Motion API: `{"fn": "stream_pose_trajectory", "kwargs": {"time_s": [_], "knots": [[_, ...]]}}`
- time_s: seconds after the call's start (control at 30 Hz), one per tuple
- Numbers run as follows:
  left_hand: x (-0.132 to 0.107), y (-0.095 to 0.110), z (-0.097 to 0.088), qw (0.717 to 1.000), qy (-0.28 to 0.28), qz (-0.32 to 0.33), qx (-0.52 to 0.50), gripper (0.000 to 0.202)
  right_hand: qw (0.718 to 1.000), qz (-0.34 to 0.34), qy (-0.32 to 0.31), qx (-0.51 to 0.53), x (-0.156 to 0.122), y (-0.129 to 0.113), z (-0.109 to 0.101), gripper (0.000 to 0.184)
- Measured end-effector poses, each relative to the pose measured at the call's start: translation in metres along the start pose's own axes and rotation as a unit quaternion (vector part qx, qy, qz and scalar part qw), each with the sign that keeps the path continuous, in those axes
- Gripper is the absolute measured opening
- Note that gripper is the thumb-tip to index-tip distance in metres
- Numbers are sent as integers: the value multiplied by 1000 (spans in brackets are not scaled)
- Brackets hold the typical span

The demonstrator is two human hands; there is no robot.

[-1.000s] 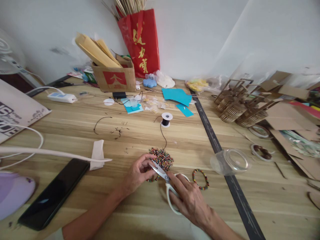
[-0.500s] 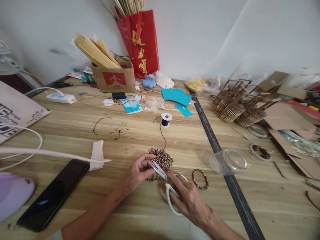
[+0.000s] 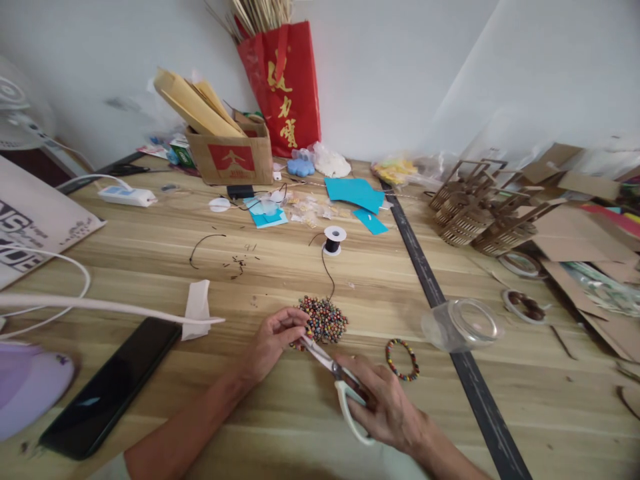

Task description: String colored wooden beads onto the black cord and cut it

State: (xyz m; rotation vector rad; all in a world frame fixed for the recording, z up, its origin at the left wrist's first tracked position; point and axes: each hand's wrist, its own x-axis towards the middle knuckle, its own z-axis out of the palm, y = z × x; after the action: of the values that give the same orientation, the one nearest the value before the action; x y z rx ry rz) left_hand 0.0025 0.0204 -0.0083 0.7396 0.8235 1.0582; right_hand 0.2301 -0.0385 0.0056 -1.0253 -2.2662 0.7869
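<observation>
My right hand [image 3: 383, 400] grips a pair of scissors [image 3: 345, 393] with white handles, its fingers in the loops. The blades point up and left, their tips at the fingertips of my left hand [image 3: 273, 343]. Those left fingers are pinched on a beaded bracelet [image 3: 297, 345], which is mostly hidden behind the hand and blades. Just beyond lies a heap of small multicoloured beads [image 3: 325, 320]. A finished-looking ring of beads, a second bracelet [image 3: 403, 360], rests to the right of the heap. Behind the heap stands a spool of black cord [image 3: 334, 241], its loose end running toward the beads.
A clear plastic jar [image 3: 465, 325] lies on its side to the right, across a black strip [image 3: 470, 380]. At left are a phone [image 3: 110, 387], a white cable [image 3: 115, 305] and a paper piece [image 3: 197, 310]. Black cord scraps [image 3: 237, 265], blue paper [image 3: 355, 193] and woven baskets [image 3: 465, 217] sit farther back.
The scissors have shifted slightly, their handles lower and wider apart, tips still by my left fingers. Less of the bracelet shows below my left hand. The whole view has moved a little.
</observation>
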Motion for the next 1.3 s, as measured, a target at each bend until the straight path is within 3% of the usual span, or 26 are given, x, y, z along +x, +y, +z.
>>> {"fn": "stream_pose_trajectory", "kwargs": {"time_s": [0.17,0.33,0.47,0.67,0.77,0.87,1.0,1.1,1.3], "knots": [[4,5,-6,996,-6,-28,-90,23,991,-18,-129,-11,1,-11,-6,30],[6,4,-11,990,-11,-50,-128,24,966,-87,-182,-159,8,-31,-4,30],[4,2,-10,990,-34,-60,-124,28,957,-151,-163,-188,8,-41,2,35],[2,3,-6,991,-64,-55,-102,27,953,-158,-138,-217,3,-39,19,37],[0,3,-3,993,-75,-42,-75,28,957,-167,-122,-203,3,-40,18,28],[-3,1,0,995,-94,-34,-26,31,969,-183,-49,-157,3,-41,11,18],[-11,0,6,989,-113,-63,69,30,975,-117,84,-171,1,-35,3,20],[-18,-3,12,979,-136,-86,125,34,983,-46,79,-162,3,-28,4,27],[-21,-7,16,975,-139,-68,160,43,997,1,81,-8,8,-13,10,15]]}}
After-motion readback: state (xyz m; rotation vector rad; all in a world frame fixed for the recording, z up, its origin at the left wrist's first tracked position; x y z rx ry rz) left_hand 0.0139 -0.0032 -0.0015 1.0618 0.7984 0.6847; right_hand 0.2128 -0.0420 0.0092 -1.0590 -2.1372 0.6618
